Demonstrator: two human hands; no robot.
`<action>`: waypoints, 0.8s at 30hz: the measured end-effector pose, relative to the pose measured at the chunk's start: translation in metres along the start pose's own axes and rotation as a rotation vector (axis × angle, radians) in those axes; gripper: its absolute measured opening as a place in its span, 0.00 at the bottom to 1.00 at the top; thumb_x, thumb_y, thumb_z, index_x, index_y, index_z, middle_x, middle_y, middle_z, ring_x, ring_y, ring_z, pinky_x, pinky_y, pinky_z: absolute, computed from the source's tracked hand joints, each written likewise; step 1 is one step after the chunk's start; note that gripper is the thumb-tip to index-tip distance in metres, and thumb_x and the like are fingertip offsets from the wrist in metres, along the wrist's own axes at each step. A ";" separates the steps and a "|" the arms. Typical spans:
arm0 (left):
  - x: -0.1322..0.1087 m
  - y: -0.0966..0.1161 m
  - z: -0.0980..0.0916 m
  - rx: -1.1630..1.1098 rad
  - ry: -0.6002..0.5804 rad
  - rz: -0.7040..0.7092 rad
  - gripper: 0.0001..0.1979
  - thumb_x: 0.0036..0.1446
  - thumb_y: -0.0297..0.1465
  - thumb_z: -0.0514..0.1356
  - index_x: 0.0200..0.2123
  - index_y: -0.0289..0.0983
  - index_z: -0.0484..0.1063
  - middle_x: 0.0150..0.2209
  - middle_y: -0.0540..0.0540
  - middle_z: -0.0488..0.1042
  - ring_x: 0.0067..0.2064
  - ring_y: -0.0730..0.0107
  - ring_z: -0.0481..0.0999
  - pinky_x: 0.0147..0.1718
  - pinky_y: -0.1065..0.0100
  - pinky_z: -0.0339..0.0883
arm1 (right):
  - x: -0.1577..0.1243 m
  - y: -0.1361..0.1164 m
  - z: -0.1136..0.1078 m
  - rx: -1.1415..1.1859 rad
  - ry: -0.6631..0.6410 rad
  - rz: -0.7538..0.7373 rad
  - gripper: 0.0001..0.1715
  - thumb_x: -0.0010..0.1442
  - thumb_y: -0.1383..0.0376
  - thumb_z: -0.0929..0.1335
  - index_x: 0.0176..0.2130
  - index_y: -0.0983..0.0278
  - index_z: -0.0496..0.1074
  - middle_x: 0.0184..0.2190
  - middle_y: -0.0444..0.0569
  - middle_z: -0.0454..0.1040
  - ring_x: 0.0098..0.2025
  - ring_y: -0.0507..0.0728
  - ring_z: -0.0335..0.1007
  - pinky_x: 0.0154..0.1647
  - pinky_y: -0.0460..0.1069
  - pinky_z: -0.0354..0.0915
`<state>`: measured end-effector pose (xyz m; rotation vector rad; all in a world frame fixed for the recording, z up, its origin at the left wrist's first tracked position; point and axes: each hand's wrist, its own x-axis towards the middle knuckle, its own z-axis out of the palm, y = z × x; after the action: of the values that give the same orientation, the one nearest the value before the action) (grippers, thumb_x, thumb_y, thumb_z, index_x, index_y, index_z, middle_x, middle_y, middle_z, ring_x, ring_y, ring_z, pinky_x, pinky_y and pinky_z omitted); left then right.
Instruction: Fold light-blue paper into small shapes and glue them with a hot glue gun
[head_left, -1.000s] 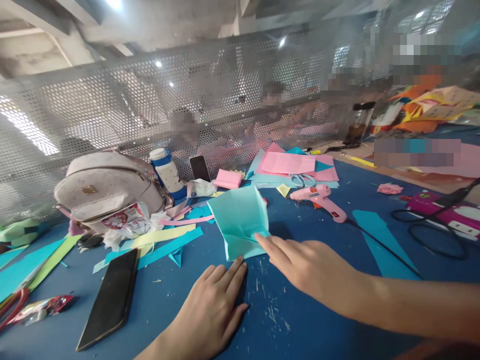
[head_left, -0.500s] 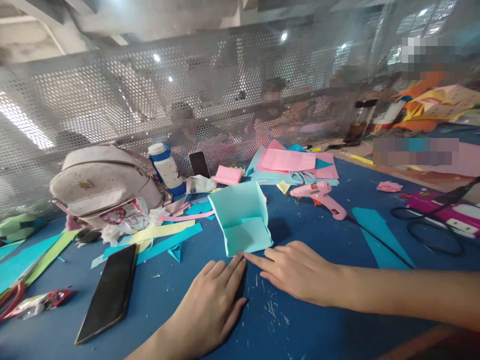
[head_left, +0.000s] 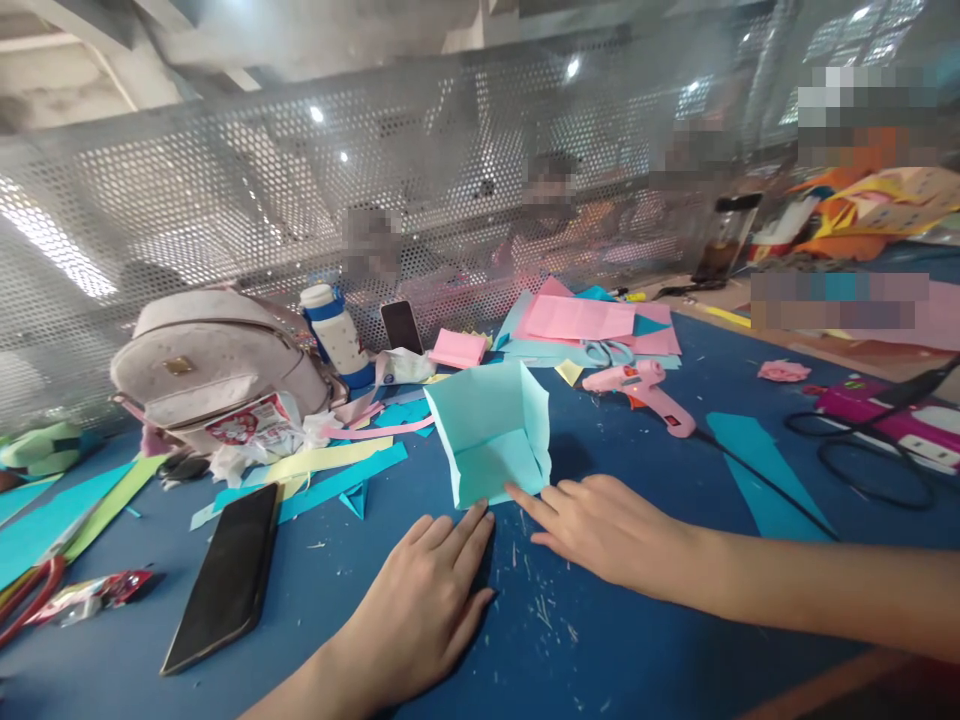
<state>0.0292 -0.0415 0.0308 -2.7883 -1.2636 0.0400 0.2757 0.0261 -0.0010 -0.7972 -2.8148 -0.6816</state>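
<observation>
Your right hand has just moved a little. Half a second ago its pointing finger was right beside your left fingertips, in front of the folded light-blue-green paper. Now that finger is a bit farther right, and its tip looks to be on the paper's near edge. A second ago that hand was up at the paper's right side, and the part inside looked bumpy. Now the inside part lies smoother, so the fold there seems neater, though the paper is not all flat. The back part stands up, and the right side has a bent crease. Your left hand stays in the same place, spread out low over the blue bench, with its fingertips at the near edge. That likely helps stop the paper from sliding. Neither of your hands is gripping anything: the left one is open, and the right one points with its other fingers curled loosely. The paper sits on the bench right in front of you, with the pink plastic glue gun farther back on the right.
</observation>
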 end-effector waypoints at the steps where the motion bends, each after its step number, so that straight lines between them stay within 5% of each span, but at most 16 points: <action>1: 0.001 0.000 0.000 0.001 -0.002 0.001 0.28 0.67 0.34 0.47 0.66 0.29 0.52 0.67 0.34 0.56 0.55 0.53 0.70 0.53 0.52 0.67 | 0.000 0.000 0.000 0.006 -0.003 -0.011 0.31 0.70 0.56 0.60 0.66 0.67 0.53 0.29 0.45 0.74 0.28 0.55 0.68 0.22 0.52 0.41; 24: 0.008 -0.005 -0.004 -0.060 -0.024 0.053 0.30 0.66 0.37 0.48 0.68 0.31 0.48 0.68 0.32 0.51 0.55 0.49 0.72 0.50 0.49 0.69 | -0.011 0.005 -0.010 0.024 -0.084 0.021 0.30 0.69 0.58 0.62 0.65 0.68 0.54 0.24 0.42 0.74 0.24 0.53 0.69 0.22 0.53 0.33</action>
<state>0.0311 -0.0322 0.0356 -2.8800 -1.2157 0.0394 0.2881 0.0198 0.0070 -0.8695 -2.8791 -0.6236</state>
